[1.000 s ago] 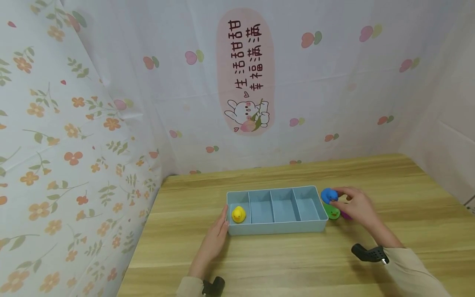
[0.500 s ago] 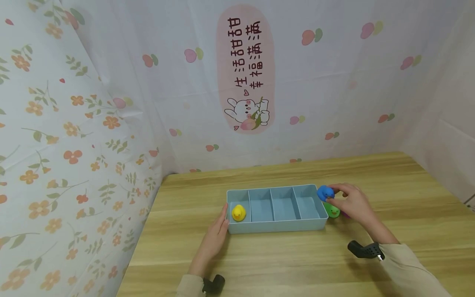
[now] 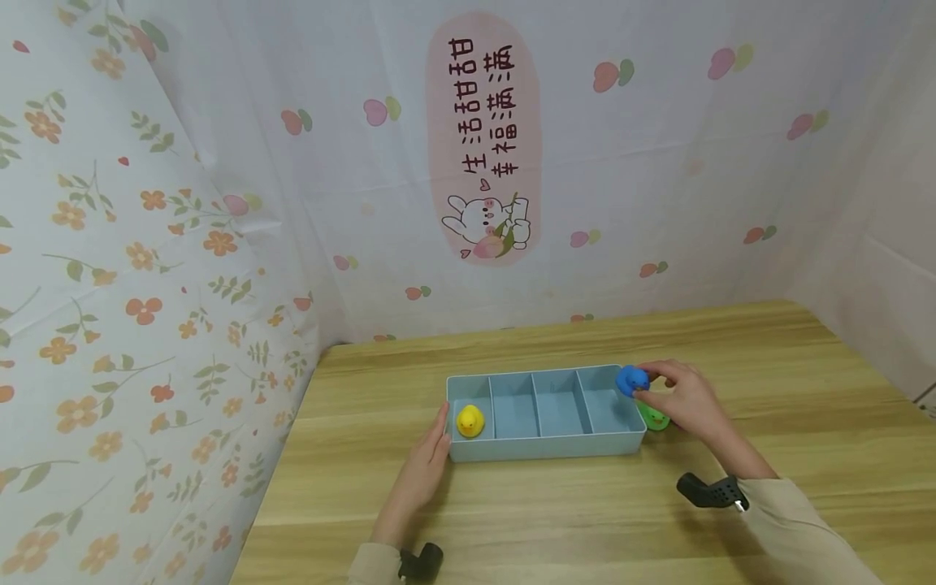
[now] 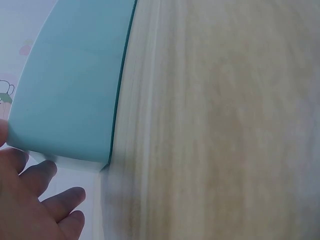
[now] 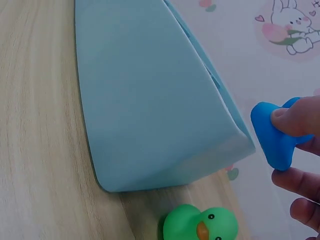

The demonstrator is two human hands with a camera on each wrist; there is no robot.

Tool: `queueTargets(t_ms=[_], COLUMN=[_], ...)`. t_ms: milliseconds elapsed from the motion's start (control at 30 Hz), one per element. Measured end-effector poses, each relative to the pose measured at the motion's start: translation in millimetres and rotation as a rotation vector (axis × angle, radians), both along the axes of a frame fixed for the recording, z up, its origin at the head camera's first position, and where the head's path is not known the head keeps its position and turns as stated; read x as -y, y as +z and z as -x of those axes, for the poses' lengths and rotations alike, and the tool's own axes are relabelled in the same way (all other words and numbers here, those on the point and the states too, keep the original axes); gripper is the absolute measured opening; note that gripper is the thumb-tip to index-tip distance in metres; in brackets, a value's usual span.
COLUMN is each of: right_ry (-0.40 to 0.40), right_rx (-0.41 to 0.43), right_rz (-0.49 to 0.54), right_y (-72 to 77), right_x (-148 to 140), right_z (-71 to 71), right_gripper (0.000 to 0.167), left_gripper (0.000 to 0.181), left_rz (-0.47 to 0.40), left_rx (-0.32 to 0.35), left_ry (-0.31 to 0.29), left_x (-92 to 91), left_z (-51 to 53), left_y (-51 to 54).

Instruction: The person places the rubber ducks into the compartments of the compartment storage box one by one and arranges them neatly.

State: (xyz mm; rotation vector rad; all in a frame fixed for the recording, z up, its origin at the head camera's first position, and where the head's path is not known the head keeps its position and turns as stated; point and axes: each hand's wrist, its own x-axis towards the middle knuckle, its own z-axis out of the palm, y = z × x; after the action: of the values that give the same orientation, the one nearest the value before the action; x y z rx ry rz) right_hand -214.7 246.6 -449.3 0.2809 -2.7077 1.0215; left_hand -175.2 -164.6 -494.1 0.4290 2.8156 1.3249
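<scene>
A blue toy duck (image 3: pixel 630 380) is pinched between the thumb and fingers of my right hand (image 3: pixel 687 398), at the right end wall of a light blue four-compartment box (image 3: pixel 548 448). In the right wrist view the blue duck (image 5: pixel 275 132) is beside the box's top corner, thumb on its near side. My left hand (image 3: pixel 424 470) rests against the box's left end, fingers along the wall; in the left wrist view its fingers (image 4: pixel 37 177) touch the end. A yellow toy duck (image 3: pixel 470 421) sits in the leftmost compartment. Below my right hand, a green toy duck (image 3: pixel 656 418) stands on the table.
The wood-grain table (image 3: pixel 541 520) extends all around the box. Behind it hangs a printed cloth (image 3: pixel 351 203) with a rabbit picture, and a floral cloth (image 3: pixel 146 341) borders the left side.
My right hand has carried the blue duck left, from above the green duck to the box's right end. A purple thing beside the green duck is now hidden. The left hand stays put.
</scene>
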Motion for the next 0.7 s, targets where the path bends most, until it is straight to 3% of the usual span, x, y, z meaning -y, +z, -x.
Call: queueTargets(t_ms=[333, 700], right_ry=[0.012, 0.052], right_rx=[0.023, -0.007], right_rz=[0.003, 0.016], right_y=[1.4, 1.1], right_x=[15, 28], right_z=[0.7, 0.5], right_gripper=[0.039, 0.034], left_gripper=[0.051, 0.050], left_rz=[-0.002, -0.006], left_rx=[-0.002, -0.007], left_ry=[0.004, -0.010], left_x=[0.3, -0.4], left_z=[0.1, -0.6], left_y=[-0.6, -0.7])
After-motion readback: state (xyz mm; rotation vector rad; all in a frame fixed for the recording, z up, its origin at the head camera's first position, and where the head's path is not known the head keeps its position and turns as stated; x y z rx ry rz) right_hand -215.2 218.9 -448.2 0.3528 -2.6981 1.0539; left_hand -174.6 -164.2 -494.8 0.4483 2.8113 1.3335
